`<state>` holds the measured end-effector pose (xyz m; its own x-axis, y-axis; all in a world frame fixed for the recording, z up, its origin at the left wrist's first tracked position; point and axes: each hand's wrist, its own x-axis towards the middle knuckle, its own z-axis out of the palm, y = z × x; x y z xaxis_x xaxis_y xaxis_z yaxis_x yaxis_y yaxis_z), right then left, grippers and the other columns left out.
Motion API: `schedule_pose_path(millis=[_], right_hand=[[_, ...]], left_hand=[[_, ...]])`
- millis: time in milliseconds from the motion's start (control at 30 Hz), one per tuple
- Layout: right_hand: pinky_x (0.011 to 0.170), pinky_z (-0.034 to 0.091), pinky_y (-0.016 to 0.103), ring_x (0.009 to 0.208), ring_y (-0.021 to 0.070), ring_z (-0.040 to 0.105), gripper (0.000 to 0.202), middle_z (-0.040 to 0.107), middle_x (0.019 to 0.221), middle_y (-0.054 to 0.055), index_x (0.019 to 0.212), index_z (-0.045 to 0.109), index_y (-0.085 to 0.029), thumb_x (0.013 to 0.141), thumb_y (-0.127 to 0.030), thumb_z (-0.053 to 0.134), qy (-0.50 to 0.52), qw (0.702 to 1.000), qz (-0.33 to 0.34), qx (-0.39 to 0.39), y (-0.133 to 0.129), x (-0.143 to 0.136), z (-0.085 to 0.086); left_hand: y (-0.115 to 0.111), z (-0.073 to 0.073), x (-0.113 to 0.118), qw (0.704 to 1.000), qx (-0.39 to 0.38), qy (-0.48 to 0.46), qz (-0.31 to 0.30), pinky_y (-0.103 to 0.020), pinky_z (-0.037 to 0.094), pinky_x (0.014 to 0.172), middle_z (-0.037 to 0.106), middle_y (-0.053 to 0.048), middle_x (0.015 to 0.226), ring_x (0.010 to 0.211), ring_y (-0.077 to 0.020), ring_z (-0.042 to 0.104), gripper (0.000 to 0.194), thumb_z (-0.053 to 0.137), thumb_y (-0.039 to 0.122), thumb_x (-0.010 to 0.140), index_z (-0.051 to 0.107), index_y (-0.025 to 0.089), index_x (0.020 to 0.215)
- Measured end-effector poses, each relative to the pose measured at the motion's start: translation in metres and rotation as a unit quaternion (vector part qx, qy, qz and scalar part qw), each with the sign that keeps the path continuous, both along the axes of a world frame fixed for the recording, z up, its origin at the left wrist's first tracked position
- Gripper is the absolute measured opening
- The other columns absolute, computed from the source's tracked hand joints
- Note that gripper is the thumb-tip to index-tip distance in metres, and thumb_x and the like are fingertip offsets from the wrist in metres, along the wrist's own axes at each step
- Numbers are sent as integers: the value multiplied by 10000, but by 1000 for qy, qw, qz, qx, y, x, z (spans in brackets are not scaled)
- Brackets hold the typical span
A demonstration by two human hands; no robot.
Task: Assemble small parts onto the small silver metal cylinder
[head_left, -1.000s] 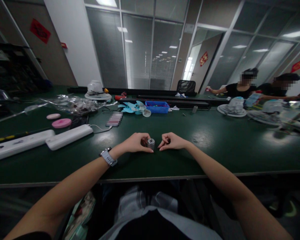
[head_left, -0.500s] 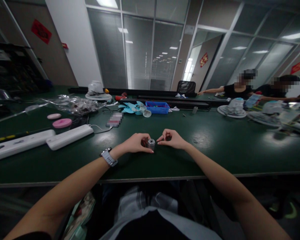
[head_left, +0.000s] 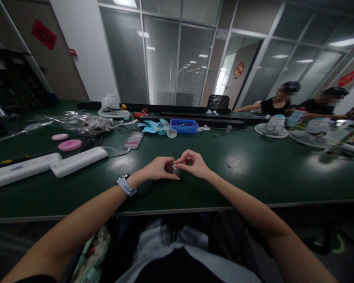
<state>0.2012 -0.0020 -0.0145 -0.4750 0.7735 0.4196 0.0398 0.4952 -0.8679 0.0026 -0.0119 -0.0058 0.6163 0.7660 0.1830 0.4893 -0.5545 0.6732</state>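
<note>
Table: hard green top (head_left: 212, 190), smooth, with pale glossy patches where light falls; straight front edge
Power strips: two long white plastic bars, the nearer-to-centre strip (head_left: 79, 162) with rounded ends; a thin white cable runs from it to a phone
Bag: clear plastic (head_left: 87, 122), thin, crumpled, shiny along its creases
Tub: blue plastic (head_left: 185, 129), oblong; light blue fan blades (head_left: 153, 126), broad and curved, lie just left of it
Pink disc: round and flat (head_left: 70, 145), with a smooth face
Metal cylinder: small, silvery grey, squat (head_left: 176, 172); upright near the table's front edge, between the two hands, its top partly covered by fingers
Left hand: curved around the cylinder's side (head_left: 159, 168), thumb in front, gripping it; a grey-strapped watch (head_left: 126, 186) on the wrist
Right hand: thumb and fingertip drawn nearly together over the cylinder's top (head_left: 196, 165); whether they pinch anything, I cannot tell
</note>
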Motion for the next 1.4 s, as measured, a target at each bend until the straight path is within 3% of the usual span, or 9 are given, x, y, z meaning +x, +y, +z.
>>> schedule_pose_path(millis=[267,600,800,867,933,1033,1167,1400], right_hand=[[580,464,253,566,130,614,360,628,609,-33,872,501,-202,694,-412,732,29,997,-73,-8,6,5,-3],[592,461,256,673,145,643,376,719,835,51,886,514,-191,660,-351,768,-8,999,-17,28,0,-1,-3],[592,491,257,626,119,635,350,723,858,52,794,495,-194,655,-361,770,53,997,-60,5,6,6,4],[683,521,287,749,151,677,341,722,859,55,745,487,-184,650,-334,778,42,998,-27,-23,12,19,5],[766,531,328,851,185,691,339,719,809,55,711,488,-167,631,-299,791,-8,996,52,-77,18,33,3],[812,531,361,917,214,689,335,714,774,62,675,500,-141,613,-284,797,-111,973,137,-152,27,50,-3],[813,532,378,919,224,690,353,711,769,68,662,509,-132,584,-311,803,-164,958,156,-174,32,55,-8],[837,512,371,1073,250,628,328,712,952,110,708,551,-134,565,-264,815,-197,955,178,-134,26,55,4]], left_hand=[[2,-4,-1,1000,-13,-4,-6,-236,460,583,671,-20,779,686,-161,629,484,737,522,613,574,176,911],[0,0,-1,1000,-13,-4,-7,-235,459,586,646,1,734,673,-158,622,459,738,518,612,567,174,863],[2,-4,-1,1000,-8,-1,-1,-242,468,601,665,-22,784,690,-161,626,493,742,516,608,576,173,920],[3,-5,-1,1000,-10,-4,-6,-242,472,611,670,-25,798,700,-159,628,484,741,513,611,578,176,918],[3,-5,-2,1000,-14,-5,-7,-242,475,618,672,-26,806,714,-161,631,475,739,514,615,577,177,907],[3,-4,-2,1000,-16,-3,-3,-245,479,623,673,-28,811,726,-166,636,476,742,517,609,575,178,898],[2,-4,-2,1000,-20,-1,-3,-248,482,625,676,-30,811,723,-166,638,474,744,515,606,575,177,894],[0,0,-1,1000,-21,-7,0,-251,483,620,685,-35,817,717,-168,642,485,748,509,597,582,174,904]])
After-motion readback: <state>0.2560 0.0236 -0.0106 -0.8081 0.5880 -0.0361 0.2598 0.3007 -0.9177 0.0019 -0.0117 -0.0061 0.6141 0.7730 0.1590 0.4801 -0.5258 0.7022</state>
